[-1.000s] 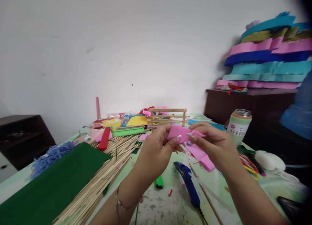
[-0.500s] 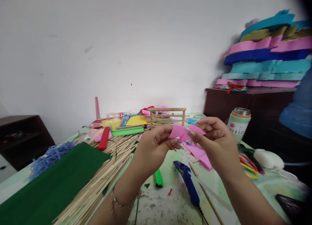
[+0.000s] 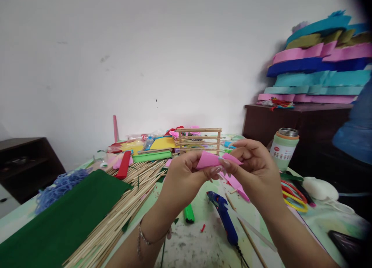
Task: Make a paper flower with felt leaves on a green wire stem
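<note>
Above the middle of the table, my left hand [image 3: 187, 177] and my right hand [image 3: 254, 165] pinch one small piece of pink paper [image 3: 208, 159] between thumbs and fingers. The paper is folded or bent, and the two thumbs nearly meet at its lower edge. More pink paper [image 3: 238, 187] lies on the table behind my right hand, partly hidden by it. Below the hands rests a blue glue gun [image 3: 223, 217] with a clear glue stick [image 3: 255, 233] at its back. A small frame of wooden sticks [image 3: 200, 140] stands just beyond the hands.
To the left lie many thin wooden sticks [image 3: 122, 210], dark green cloth or paper [image 3: 69, 213] and blue stringy material [image 3: 62, 186]. A bottle [image 3: 284, 148], scissors [image 3: 296, 198] and a white mouse-shaped object [image 3: 320, 189] are on the right. Stacked coloured pieces [image 3: 319, 78] top a dark cabinet [image 3: 296, 121].
My hands have drawn closer together, and my left hand has shifted slightly. The pink paper between them is now bent more narrowly. The things on the table have stayed put.
</note>
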`<state>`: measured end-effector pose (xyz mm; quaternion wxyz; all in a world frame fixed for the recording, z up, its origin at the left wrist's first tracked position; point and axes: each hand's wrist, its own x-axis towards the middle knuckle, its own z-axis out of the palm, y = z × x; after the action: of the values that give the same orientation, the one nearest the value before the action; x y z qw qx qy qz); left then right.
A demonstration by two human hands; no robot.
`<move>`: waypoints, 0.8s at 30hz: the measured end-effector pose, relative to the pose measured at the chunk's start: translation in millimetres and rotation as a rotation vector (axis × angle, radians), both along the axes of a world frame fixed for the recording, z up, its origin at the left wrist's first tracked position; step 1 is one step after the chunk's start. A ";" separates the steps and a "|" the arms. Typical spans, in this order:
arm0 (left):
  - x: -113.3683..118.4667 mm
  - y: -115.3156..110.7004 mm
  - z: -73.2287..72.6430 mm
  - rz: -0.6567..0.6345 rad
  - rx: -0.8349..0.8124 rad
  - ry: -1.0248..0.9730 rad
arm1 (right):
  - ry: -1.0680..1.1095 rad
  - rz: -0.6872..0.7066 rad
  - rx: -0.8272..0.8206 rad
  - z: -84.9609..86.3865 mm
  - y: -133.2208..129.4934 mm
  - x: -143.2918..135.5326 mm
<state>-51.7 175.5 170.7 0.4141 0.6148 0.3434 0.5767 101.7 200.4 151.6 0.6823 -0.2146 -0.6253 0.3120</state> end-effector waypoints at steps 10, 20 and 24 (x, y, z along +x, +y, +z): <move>-3.4 3.5 1.5 -0.059 -0.084 0.039 | -0.127 0.086 -0.246 5.5 8.7 9.1; -9.0 5.4 3.0 -0.239 -0.206 -0.062 | -0.034 0.257 -0.038 2.0 11.5 20.5; -14.5 6.8 2.9 -0.433 -0.292 -0.039 | -0.367 0.385 0.313 4.7 20.1 36.9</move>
<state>-66.3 182.3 173.6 0.6188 0.5965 0.2755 0.4306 138.6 220.5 156.3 0.5111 -0.0369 -0.8077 0.2915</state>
